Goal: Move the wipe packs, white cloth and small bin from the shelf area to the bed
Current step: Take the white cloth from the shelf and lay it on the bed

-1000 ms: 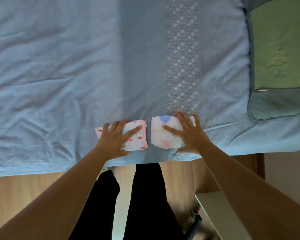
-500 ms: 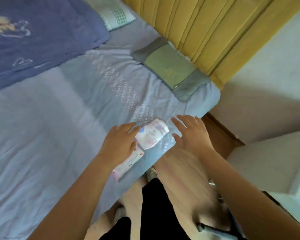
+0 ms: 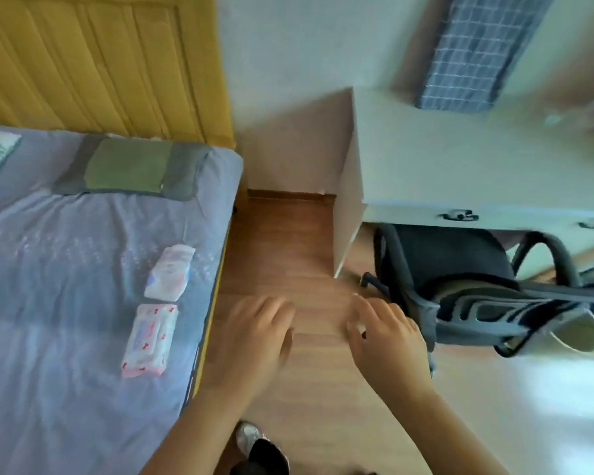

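Observation:
Two wipe packs lie on the blue-sheeted bed (image 3: 66, 303) near its right edge. The nearer pack (image 3: 149, 340) is pink and white with red marks. The farther pack (image 3: 169, 272) is white with pink and blue print. My left hand (image 3: 254, 341) hovers over the wooden floor just right of the bed edge, fingers apart, holding nothing. My right hand (image 3: 384, 341) is beside it, also empty with fingers spread, close to the chair. No white cloth or small bin shows in this view.
A black office chair (image 3: 460, 289) stands right of my hands, tucked under a white desk (image 3: 460, 159) with drawer handles. A green and grey pillow (image 3: 134, 169) lies at the yellow headboard (image 3: 100, 63). Wooden floor (image 3: 282, 241) runs between bed and desk.
Both hands have let go of the wipe packs and pulled off the bed over the floor. My view has swung right, from the bed toward the desk and chair.

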